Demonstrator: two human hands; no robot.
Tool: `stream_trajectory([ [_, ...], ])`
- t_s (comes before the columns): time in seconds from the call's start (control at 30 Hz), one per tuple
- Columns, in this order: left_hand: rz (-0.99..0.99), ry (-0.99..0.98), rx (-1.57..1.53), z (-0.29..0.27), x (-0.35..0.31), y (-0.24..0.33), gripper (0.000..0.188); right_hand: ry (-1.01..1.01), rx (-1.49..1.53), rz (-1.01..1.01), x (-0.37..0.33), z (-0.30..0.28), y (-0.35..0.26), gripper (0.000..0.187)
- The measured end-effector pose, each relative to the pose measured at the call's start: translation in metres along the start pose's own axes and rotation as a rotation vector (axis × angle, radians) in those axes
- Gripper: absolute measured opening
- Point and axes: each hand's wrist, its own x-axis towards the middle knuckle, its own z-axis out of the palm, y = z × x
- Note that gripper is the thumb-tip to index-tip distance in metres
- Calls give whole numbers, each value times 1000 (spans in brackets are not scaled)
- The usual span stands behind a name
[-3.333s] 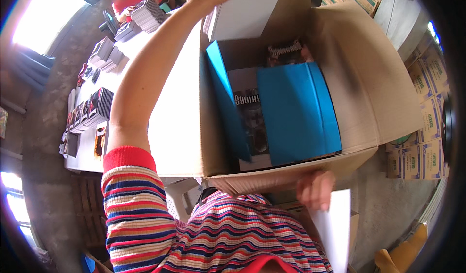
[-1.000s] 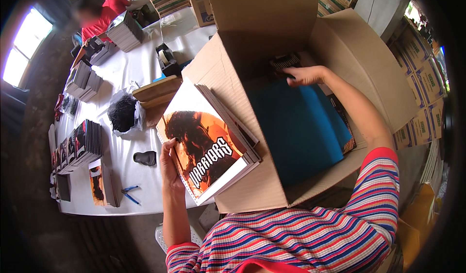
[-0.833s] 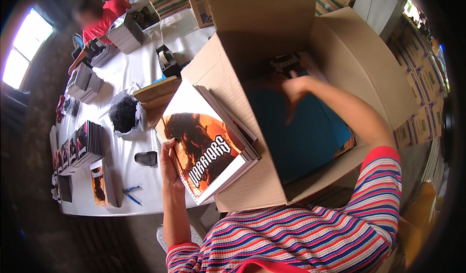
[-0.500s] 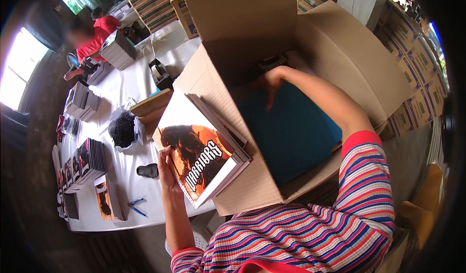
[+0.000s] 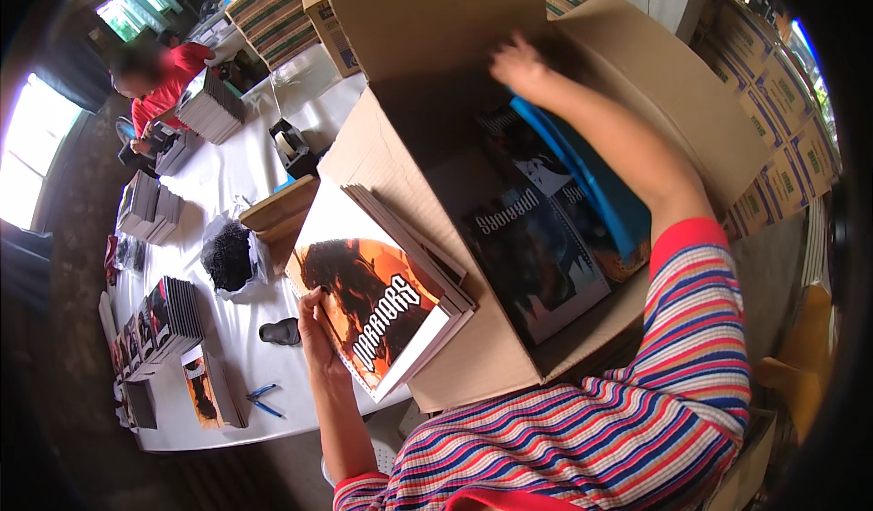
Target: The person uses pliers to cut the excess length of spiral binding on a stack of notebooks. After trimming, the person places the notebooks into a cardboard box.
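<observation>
My left hand (image 5: 316, 331) grips a small stack of notebooks (image 5: 368, 306) by its left edge, thumb on the orange and black illustrated cover. The stack lies tilted against the left flap of a large open cardboard box (image 5: 473, 334). Over the box's far inside, my right hand (image 5: 521, 67) is raised, fingers apart and slightly blurred. Below it, a blue sheet (image 5: 596, 184) is bunched toward the box's right side, partly under my right forearm. Dark-covered notebooks (image 5: 532, 261) lie flat inside the box.
On the white-covered table (image 5: 273, 365) at left stand notebook stacks (image 5: 159, 325), a bag of black pieces (image 5: 227, 261), a tape dispenser (image 5: 291, 147) and blue-handled pliers (image 5: 265, 400). A person in red (image 5: 173, 84) sits beyond. Cartons (image 5: 782, 129) are piled at right.
The blue sheet, which covered the box's contents, is now folded over to the right, baring the notebooks. My right hand has risen toward the far side; my left keeps its hold.
</observation>
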Motion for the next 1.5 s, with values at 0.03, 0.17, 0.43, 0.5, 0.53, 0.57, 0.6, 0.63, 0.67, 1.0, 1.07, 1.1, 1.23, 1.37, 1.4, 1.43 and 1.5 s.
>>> stream_trajectory([
  [0.03, -10, -15, -8, 2, 3, -1, 35, 658, 91, -27, -3, 17, -13, 18],
  [0.17, 2, 42, -40, 2, -2, 2, 35, -232, 984, -773, 1, -45, -82, 26],
  [0.43, -16, 47, -66, 13, -4, 0, 39, -406, 1069, 78, 26, 98, -134, 26],
  [0.5, -19, 47, -72, 10, -5, 0, 40, -382, 1106, 181, 28, 107, -133, 26],
  [0.53, -32, 43, -78, 7, -5, 0, 40, -375, 1120, 229, 27, 111, -134, 26],
  [0.57, -46, 37, -83, 4, -5, 0, 41, -367, 1136, 261, 20, 117, -139, 26],
  [0.6, -41, 42, -86, 5, -5, 0, 41, -357, 1160, 290, 14, 121, -145, 26],
  [0.63, -31, 44, -90, 7, -6, -1, 41, -341, 1182, 313, 6, 124, -152, 26],
  [0.67, -21, 45, -93, 9, -6, -1, 41, -331, 1201, 337, -2, 129, -161, 26],
  [1.0, -27, 45, -68, 8, -15, -5, 41, -182, 1276, 409, -44, 105, -196, 27],
  [1.07, -25, 37, -30, 10, -14, -2, 43, -210, 1232, 394, -27, 99, -200, 27],
  [1.1, -28, 26, -51, 11, -15, -3, 44, -236, 1207, 383, -20, 99, -201, 27],
  [1.23, -12, 54, -48, 12, -17, -7, 42, -305, 1165, 372, -17, 104, -206, 27],
  [1.37, 33, 72, -5, 9, -25, -4, 37, -310, 1102, 298, -8, 81, -190, 27],
  [1.4, 42, 88, 11, 14, -25, -5, 36, -308, 1074, 287, -8, 71, -177, 27],
  [1.43, 55, 108, 27, 20, -25, -6, 36, -300, 1038, 265, -5, 57, -165, 27],
  [1.5, 20, -13, 31, 5, -22, -4, 37, -282, 969, 195, 8, 20, -145, 27],
])
